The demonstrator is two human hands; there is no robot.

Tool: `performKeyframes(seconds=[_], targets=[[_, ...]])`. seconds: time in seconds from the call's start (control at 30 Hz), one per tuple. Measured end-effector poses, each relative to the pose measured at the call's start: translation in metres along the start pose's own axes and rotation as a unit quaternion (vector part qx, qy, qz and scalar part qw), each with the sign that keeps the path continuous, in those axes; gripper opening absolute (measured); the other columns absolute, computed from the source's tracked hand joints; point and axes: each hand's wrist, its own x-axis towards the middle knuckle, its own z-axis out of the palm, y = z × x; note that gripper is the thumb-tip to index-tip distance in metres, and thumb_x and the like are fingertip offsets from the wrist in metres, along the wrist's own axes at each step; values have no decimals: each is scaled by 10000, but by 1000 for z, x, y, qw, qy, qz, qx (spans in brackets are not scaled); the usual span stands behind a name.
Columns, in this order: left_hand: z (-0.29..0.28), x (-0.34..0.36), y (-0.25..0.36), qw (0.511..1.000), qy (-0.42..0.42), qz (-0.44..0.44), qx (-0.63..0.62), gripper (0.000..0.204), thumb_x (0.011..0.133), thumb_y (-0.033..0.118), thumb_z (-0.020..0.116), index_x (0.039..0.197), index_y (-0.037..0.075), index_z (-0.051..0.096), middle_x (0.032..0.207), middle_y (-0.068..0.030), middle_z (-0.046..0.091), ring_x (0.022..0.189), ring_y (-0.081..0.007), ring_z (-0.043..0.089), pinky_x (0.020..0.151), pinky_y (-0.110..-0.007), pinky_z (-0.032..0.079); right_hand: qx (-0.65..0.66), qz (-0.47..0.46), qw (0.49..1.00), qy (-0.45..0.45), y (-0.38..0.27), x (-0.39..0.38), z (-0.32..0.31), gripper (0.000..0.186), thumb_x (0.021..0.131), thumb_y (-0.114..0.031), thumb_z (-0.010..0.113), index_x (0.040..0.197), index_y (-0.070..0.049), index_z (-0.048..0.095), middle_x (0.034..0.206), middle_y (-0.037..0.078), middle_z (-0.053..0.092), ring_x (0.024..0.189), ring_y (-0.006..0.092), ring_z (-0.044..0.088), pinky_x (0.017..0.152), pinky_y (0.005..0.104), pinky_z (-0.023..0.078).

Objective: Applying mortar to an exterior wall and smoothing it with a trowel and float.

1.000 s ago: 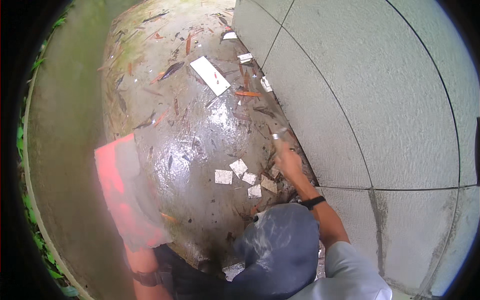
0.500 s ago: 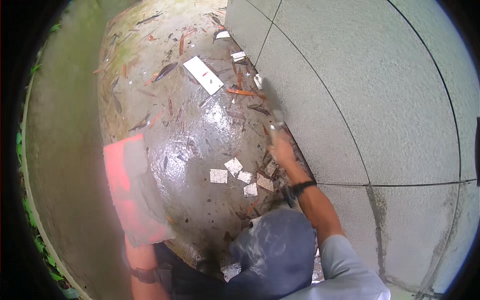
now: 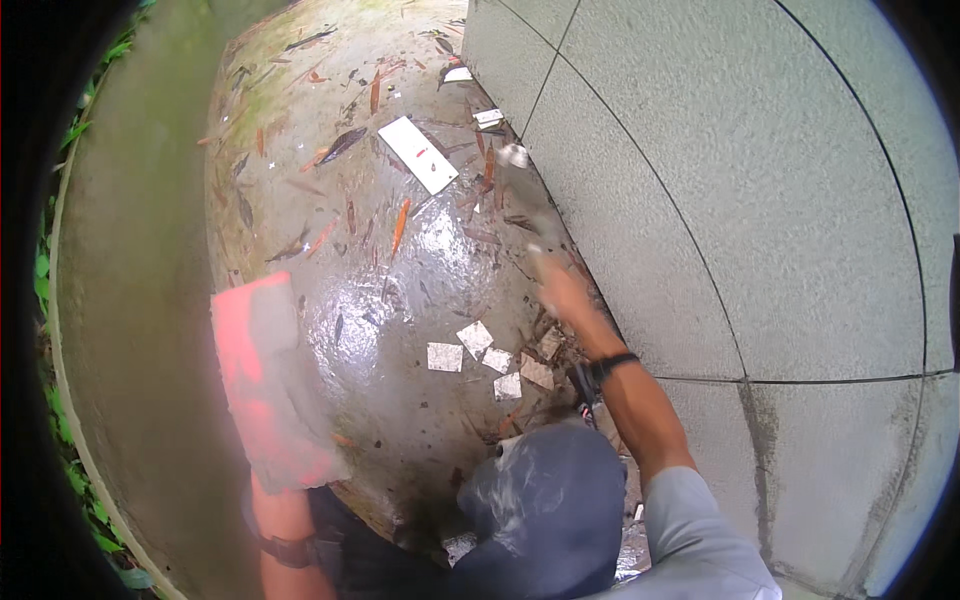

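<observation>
A pink rectangular board (image 3: 240, 330), smeared with grey mortar (image 3: 290, 400), lies over my left hand. The hand is hidden beneath it; the forearm comes up from below, and the board is held level above the floor. By the foot of the grey wall, my right hand (image 3: 562, 288) is closed and blurred by motion. It grips what looks like a trowel with a pale metal neck (image 3: 536, 252); its blade is smeared into the wet floor. Beyond it, a crumpled-looking whitish piece (image 3: 513, 155) sits against the wall base.
Several square tile pieces (image 3: 476, 338) are scattered on the wet concrete floor (image 3: 380, 420). A long white tile (image 3: 418, 155) lies farther off among brown leaves. The grey panelled wall (image 3: 680, 200) bounds the right, a low concrete ledge (image 3: 140, 300) the left. My dark-trousered knee (image 3: 550, 500) is near.
An orange leaf has shifted left from beside the wall to the middle of the floor. My right hand has swung slightly, and the trowel's blade shows less. The pink board stays nearly still.
</observation>
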Motion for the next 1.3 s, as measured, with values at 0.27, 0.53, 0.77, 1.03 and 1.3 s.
performKeyframes(seconds=[0.27, 0.53, 0.77, 1.03, 1.3], targets=[[-66, 23, -6, 996, -10, 22, -82, 500, 981, 404, 436, 1325, 43, 473, 1090, -129, 637, 828, -182, 614, 680, -296, 508, 23, 139, 989, -52, -130, 55, 11, 428, 819, -182, 613, 1184, -8, 473, 956, 252, 655, 890, 403, 647, 782, 474, 514], [18, 29, 13, 991, 31, 126, -21, 489, 968, 410, 459, 1280, 36, 504, 1017, -113, 646, 738, -170, 601, 586, -246, 483, -44, 170, 983, -59, -43, 90, -13, 428, 787, -193, 661, 1110, -9, 448, 929, 259, 654, 880, 428, 639, 789, 501, 498], [73, 34, 170, 863, 160, 203, 434, 475, 957, 335, 523, 1298, 6, 485, 1044, -134, 657, 736, -146, 641, 554, -234, 513, 90, 163, 981, -56, -96, 60, -46, 453, 837, -212, 620, 1210, -35, 433, 928, 278, 619, 861, 460, 611, 769, 520, 478], [32, 101, 275, 839, 157, 361, 375, 358, 983, 251, 473, 1280, 57, 520, 953, 28, 630, 681, -12, 562, 473, -126, 385, 51, -40, 996, -55, -43, 232, -31, 407, 837, -155, 571, 1222, -73, 469, 976, 257, 610, 944, 453, 593, 826, 500, 480], [-49, 219, 210, 974, 95, 190, 81, 382, 978, 274, 487, 1279, 40, 512, 972, -36, 646, 648, -55, 583, 470, -145, 401, -8, 236, 965, -119, -46, 206, -44, 377, 858, -187, 559, 1153, -2, 416, 915, 247, 644, 878, 431, 630, 765, 501, 493]])
